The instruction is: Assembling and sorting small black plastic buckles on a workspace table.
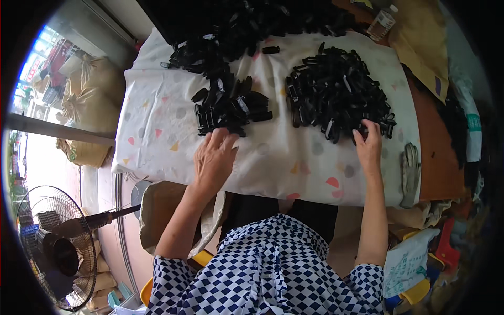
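Observation:
Small elongated black plastic pieces, perhaps clips, lie in heaps on the table. My left hand (214, 160) is at the near edge of the left heap (231, 102), fingers stretched forward to the lowest pieces and thumb apart. Whether a fingertip holds a piece is hidden. At the near right edge of the right heap (336, 89), my right hand (370, 144) reaches in with thumb and forefinger spread. Black pieces show in the gap between them; no piece is plainly gripped. One single piece (271, 50) lies apart between the heaps.
A patterned white cloth (262, 173) covers the table. More black pieces (252, 21) pile up at the back. A plastic bottle (382, 23) stands far right, and a work glove (410, 173) lies at the right edge. A fan (58, 252) and sacks (94, 100) are on the left.

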Motion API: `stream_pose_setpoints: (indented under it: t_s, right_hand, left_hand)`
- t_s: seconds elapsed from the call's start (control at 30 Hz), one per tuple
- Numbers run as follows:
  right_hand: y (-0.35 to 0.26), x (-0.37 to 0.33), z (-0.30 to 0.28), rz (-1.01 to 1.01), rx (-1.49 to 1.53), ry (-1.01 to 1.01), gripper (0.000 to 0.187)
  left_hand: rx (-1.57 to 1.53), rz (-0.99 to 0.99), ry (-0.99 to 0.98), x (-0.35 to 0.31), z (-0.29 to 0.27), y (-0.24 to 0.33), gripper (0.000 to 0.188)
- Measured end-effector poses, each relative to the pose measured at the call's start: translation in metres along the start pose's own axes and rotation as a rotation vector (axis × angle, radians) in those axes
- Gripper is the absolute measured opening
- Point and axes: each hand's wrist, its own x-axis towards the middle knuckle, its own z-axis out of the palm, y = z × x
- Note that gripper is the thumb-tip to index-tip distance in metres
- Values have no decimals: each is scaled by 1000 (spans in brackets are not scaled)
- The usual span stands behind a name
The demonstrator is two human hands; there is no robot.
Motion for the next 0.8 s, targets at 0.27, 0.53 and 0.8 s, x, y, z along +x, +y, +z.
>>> stream_pose_setpoints:
  t_s: [0.27,0.53,0.8]
  right_hand:
    - [-34,21,-5,230,265,-69,28]
    - [-61,12,-21,558,926,-285,34]
    - [-77,0,-10,605,1004,-441,39]
  left_hand:
    - [159,113,-103,24,14,-22,12]
    - [110,115,-175,8,17,-15,18]
    - [-668,-230,-139,-5,29,9,28]
